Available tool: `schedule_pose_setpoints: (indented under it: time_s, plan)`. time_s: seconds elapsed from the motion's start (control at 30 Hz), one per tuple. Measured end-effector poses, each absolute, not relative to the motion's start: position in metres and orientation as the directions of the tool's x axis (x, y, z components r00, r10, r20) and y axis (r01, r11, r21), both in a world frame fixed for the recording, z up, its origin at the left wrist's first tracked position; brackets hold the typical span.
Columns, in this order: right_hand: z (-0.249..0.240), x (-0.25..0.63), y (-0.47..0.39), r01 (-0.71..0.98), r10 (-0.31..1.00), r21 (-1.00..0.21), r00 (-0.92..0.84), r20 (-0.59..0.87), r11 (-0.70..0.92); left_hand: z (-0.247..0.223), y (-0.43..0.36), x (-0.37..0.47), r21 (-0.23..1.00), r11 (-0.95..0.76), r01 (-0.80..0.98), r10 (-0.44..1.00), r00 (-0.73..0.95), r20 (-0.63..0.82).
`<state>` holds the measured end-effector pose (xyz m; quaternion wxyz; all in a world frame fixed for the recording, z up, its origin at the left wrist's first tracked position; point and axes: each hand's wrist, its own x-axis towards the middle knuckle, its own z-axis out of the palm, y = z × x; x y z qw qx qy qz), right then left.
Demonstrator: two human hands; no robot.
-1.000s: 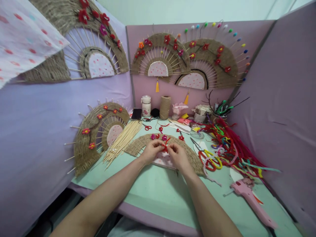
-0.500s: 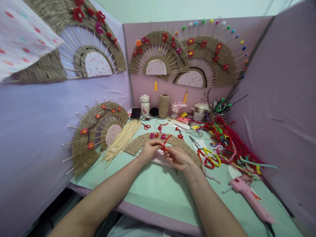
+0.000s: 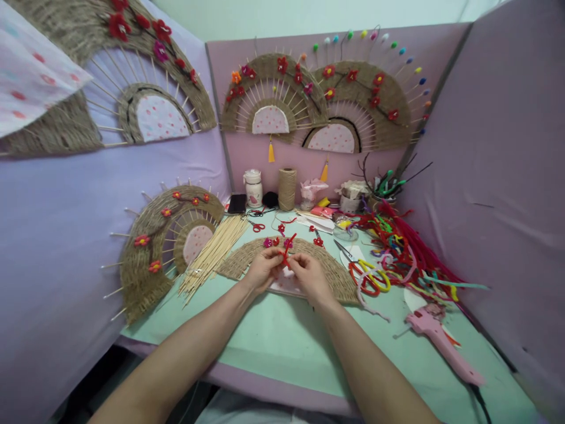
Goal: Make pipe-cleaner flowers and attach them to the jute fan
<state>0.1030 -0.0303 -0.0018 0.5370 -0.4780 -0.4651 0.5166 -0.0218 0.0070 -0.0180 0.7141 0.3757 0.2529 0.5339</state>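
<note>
Between both hands is a red pipe cleaner (image 3: 286, 254), partly bent into a small shape, with one end standing up. My left hand (image 3: 266, 268) pinches it from the left, and my right hand (image 3: 308, 275) grips it from the right; the fingers hide part of it. Beneath them lies a twine-woven fan (image 3: 329, 262) with a pale centre, partly covered by my hands. Small fuzzy flowers, magenta and red, rest along its upper edge, such as a red flower (image 3: 318, 242).
Scissors with yellow handles (image 3: 375, 277) and a pile of pipe cleaners (image 3: 401, 241) lie right. A pink glue gun (image 3: 444, 341) sits near the right edge, its cord trailing off. Bamboo sticks (image 3: 214, 253) lie left; a twine spool (image 3: 287, 189) stands behind. Finished fans (image 3: 269, 88) hang on the partitions.
My right hand has turned more upright, its fingers now nearer the top of the red pipe cleaner. The pipe cleaner's free end points more steeply upward. The whole view has shifted slightly.
</note>
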Motion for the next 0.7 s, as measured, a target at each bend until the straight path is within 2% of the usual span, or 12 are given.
schedule_pose_setpoints:
  time_s: [0.1,0.23,0.33,0.4,0.5,0.6,0.7]
  plan:
    - [-0.006,0.097,-0.029,-0.010,0.989,-0.995,0.109,0.099,0.100,-0.018,0.008,-0.021,0.775,0.171,-0.609,0.953,0.301,0.026]
    - [-0.009,0.098,-0.026,0.057,0.981,-0.987,0.117,0.156,0.150,-0.018,0.007,-0.020,0.745,0.207,-0.634,0.949,0.315,0.004]
    - [-0.009,0.102,-0.027,0.225,0.953,-0.941,0.111,0.282,0.252,-0.016,0.006,-0.020,0.730,0.234,-0.642,0.946,0.324,-0.019]
    - [-0.006,0.105,-0.028,0.352,0.902,-0.863,0.097,0.420,0.363,-0.014,0.005,-0.021,0.722,0.259,-0.642,0.940,0.339,-0.036]
    - [-0.001,0.109,-0.032,0.446,0.818,-0.742,0.036,0.574,0.501,-0.012,0.005,-0.022,0.717,0.286,-0.636,0.931,0.362,-0.050]
    - [0.006,0.114,-0.035,0.530,0.738,-0.607,-0.055,0.673,0.592,-0.012,0.004,-0.023,0.729,0.296,-0.618,0.922,0.384,-0.049]
    - [0.011,0.118,-0.036,0.631,0.688,-0.468,-0.148,0.711,0.619,-0.014,0.004,-0.023,0.750,0.276,-0.601,0.917,0.398,-0.019]
